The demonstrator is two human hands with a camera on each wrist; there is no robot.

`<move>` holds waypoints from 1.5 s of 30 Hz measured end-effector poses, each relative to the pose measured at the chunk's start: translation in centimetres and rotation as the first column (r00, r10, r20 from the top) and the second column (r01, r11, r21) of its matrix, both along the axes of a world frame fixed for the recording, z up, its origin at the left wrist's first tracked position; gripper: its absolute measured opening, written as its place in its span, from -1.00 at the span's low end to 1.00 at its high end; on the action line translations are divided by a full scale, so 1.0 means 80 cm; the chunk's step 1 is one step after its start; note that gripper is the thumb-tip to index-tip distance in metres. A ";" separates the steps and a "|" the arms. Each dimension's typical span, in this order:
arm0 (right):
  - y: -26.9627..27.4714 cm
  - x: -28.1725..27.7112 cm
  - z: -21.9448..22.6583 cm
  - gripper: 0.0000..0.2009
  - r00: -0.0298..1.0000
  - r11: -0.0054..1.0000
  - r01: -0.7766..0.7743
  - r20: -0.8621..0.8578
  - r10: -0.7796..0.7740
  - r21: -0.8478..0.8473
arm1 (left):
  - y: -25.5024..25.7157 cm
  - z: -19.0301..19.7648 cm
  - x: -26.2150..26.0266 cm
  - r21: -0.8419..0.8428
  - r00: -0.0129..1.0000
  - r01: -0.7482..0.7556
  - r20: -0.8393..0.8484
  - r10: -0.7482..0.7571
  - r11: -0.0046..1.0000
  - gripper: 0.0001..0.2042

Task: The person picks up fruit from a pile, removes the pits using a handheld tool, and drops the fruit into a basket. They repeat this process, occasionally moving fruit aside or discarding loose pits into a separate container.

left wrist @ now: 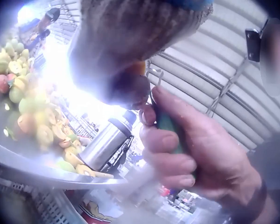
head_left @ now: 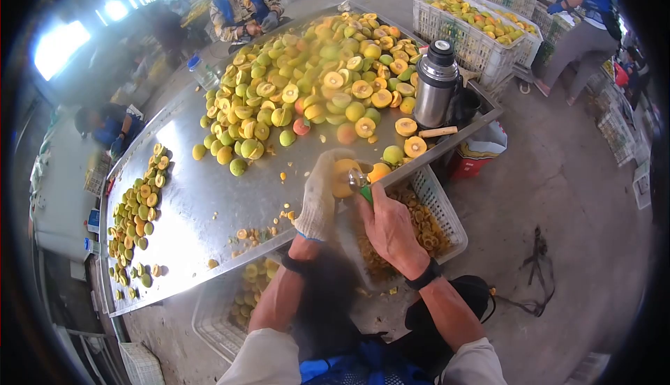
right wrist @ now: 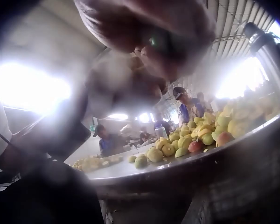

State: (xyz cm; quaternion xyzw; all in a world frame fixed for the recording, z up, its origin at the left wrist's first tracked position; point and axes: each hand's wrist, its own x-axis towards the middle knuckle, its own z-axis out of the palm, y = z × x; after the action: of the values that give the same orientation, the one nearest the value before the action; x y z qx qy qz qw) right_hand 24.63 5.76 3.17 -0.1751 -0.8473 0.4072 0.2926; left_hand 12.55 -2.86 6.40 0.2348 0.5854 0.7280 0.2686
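In the head view my gloved left hand holds a halved yellow fruit over the near table edge. My bare right hand grips a green-handled tool, its metal loop at the cut face of the fruit. The left wrist view shows the right fingers curled round the green handle, beside the gloved hand. A large pile of halved fruits lies beyond the hands on the metal table. In the right wrist view both hands are blurred, and the tool is mostly hidden.
A steel flask stands at the table's right side, near a wooden stick. Below the hands is a white basket of scraps; another crate sits under the table. More fruit halves lie at left. Other people sit around the table.
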 end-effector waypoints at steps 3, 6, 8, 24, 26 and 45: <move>-0.008 -0.003 -0.008 -0.77 0.998 0.999 0.038 -0.053 -0.037 0.009 | 0.013 -0.014 0.012 0.050 0.982 -0.106 -0.149 0.112 0.993 -0.58; -0.011 -0.002 -0.012 -0.77 0.998 1.000 0.025 -0.066 -0.024 0.009 | 0.023 -0.028 0.022 0.031 0.936 -0.233 -0.266 0.233 0.972 -0.59; -0.013 0.002 -0.016 -0.77 0.997 1.000 -0.012 -0.071 0.014 0.024 | 0.022 -0.033 0.030 0.045 0.941 -0.255 -0.219 0.259 0.966 -0.56; -0.008 0.019 -0.001 -0.45 0.862 0.061 -0.334 -0.279 0.422 -0.941 | 0.033 -0.034 0.007 0.103 0.866 -0.193 -0.449 0.218 0.976 -0.51; -0.007 0.021 -0.009 -0.45 0.888 0.167 -0.391 -0.323 0.328 -0.905 | 0.016 -0.018 0.006 0.108 0.970 -0.173 -0.154 0.188 0.979 -0.50; 0.052 -0.005 0.017 -0.51 0.989 0.433 -0.145 -0.148 0.027 -0.890 | -0.168 -0.036 -0.131 -0.580 0.675 -0.568 -0.734 -0.072 0.584 -0.73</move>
State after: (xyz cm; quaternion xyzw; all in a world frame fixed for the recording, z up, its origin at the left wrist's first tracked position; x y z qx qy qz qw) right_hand 24.21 9.95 4.53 -0.2372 -0.4923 0.8177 0.1807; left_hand 2.09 -16.30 3.54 0.2560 0.9218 0.2909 -0.0117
